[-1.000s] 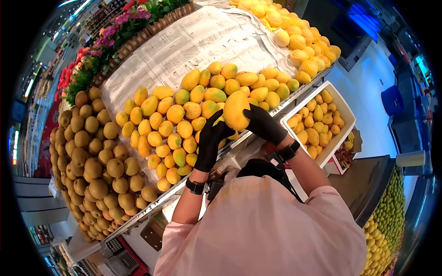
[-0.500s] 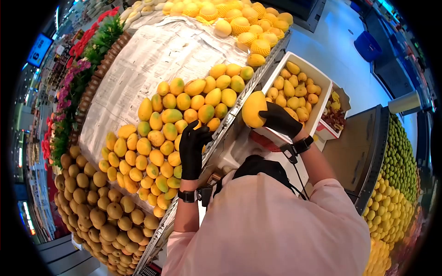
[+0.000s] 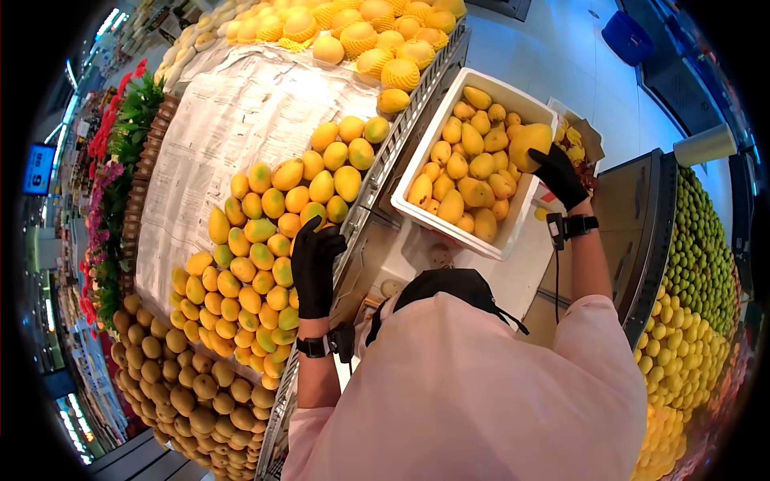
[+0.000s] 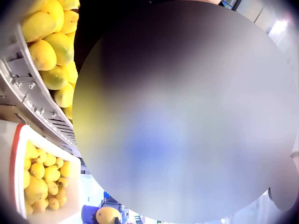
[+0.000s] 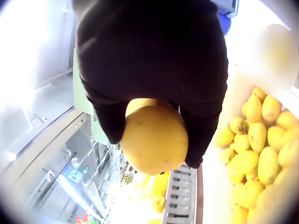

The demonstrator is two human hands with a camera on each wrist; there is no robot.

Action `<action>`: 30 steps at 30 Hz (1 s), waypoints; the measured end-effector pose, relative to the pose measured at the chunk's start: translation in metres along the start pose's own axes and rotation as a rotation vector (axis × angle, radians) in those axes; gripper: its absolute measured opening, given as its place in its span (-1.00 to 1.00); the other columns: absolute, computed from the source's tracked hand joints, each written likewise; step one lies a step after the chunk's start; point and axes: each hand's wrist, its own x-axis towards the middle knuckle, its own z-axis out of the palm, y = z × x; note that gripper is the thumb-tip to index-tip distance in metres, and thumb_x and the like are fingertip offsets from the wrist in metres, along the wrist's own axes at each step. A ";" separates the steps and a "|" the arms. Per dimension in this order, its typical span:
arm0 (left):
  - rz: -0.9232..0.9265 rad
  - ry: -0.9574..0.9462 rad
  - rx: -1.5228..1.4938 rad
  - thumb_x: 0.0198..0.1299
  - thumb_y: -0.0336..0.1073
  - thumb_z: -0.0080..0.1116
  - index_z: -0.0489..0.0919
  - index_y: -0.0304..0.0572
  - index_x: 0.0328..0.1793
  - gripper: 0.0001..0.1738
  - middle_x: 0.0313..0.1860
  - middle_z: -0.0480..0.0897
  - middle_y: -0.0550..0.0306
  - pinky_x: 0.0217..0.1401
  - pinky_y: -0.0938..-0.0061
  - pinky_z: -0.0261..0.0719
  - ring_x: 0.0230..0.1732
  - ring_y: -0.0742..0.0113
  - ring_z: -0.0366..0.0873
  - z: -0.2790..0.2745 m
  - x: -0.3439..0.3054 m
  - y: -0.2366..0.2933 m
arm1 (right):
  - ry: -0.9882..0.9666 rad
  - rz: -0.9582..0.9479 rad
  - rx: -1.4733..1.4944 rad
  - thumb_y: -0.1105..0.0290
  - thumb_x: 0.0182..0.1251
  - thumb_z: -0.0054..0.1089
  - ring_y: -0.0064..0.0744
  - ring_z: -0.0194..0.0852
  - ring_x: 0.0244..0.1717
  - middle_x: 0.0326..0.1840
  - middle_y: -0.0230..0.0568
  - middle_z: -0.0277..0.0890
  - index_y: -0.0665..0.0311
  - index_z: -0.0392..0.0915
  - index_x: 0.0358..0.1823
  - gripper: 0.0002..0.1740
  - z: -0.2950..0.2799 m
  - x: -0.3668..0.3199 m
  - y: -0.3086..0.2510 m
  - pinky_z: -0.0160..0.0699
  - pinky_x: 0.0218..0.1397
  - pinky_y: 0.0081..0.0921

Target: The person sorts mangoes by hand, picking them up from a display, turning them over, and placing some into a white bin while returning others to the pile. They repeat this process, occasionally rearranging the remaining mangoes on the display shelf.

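A large yellow mango is in my right hand, held over the far right rim of a white foam box. In the right wrist view, the black-gloved thumb and fingers grip this mango from both sides. More mangoes fill the box. My left hand, also gloved in black, stays by the stand's front edge beside rows of yellow-green mangoes, its fingers loosely curled with nothing in them. A blurred round shape hides most of the left wrist view.
Slatted grey edging runs between stand and box. Newspaper covers the stand behind the mangoes. Brown round fruit is piled at the left, net-wrapped yellow fruit at the back. A dark-edged counter stands at the right.
My right hand has carried the large mango away from the left hand, rightward to the far side of the foam box. The left hand has let go of it and stays by the stand. The view has turned right.
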 end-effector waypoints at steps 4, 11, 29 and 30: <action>-0.035 0.023 0.056 0.43 -0.26 -0.07 0.41 -0.25 0.28 -0.63 -0.08 0.61 0.01 0.01 0.42 0.58 -0.14 0.28 0.60 0.013 0.002 -0.007 | 0.060 -0.092 -0.049 0.34 0.28 0.32 -0.31 0.53 0.15 0.19 -0.21 0.47 0.27 0.35 0.28 -0.43 -0.040 0.022 -0.004 0.67 0.10 -0.30; -0.067 0.093 0.063 0.44 -0.21 -0.04 0.41 -0.24 0.28 -0.61 -0.10 0.60 0.01 -0.02 0.41 0.57 -0.15 0.25 0.58 0.024 -0.001 -0.012 | 0.240 0.308 -0.181 0.19 0.19 0.41 -0.30 0.63 -0.03 0.03 -0.24 0.57 0.25 0.50 0.15 -0.46 -0.078 0.077 0.050 0.71 -0.02 -0.27; -0.060 0.146 -0.071 0.46 -0.28 -0.12 0.45 -0.30 0.22 -0.67 -0.06 0.58 -0.01 -0.02 0.42 0.53 -0.11 0.24 0.54 0.017 -0.038 -0.044 | 0.369 0.705 -0.329 0.01 0.09 0.44 -0.22 0.59 -0.12 -0.08 -0.22 0.61 0.12 0.56 0.10 -0.42 -0.127 0.165 0.202 0.63 -0.19 -0.15; -0.064 0.148 -0.066 0.46 -0.28 -0.11 0.45 -0.30 0.22 -0.67 -0.06 0.57 -0.01 -0.02 0.42 0.53 -0.11 0.25 0.54 0.016 -0.038 -0.045 | 0.381 0.712 -0.341 -0.01 0.09 0.43 -0.20 0.59 -0.12 -0.08 -0.22 0.61 0.12 0.56 0.10 -0.41 -0.128 0.167 0.205 0.63 -0.21 -0.15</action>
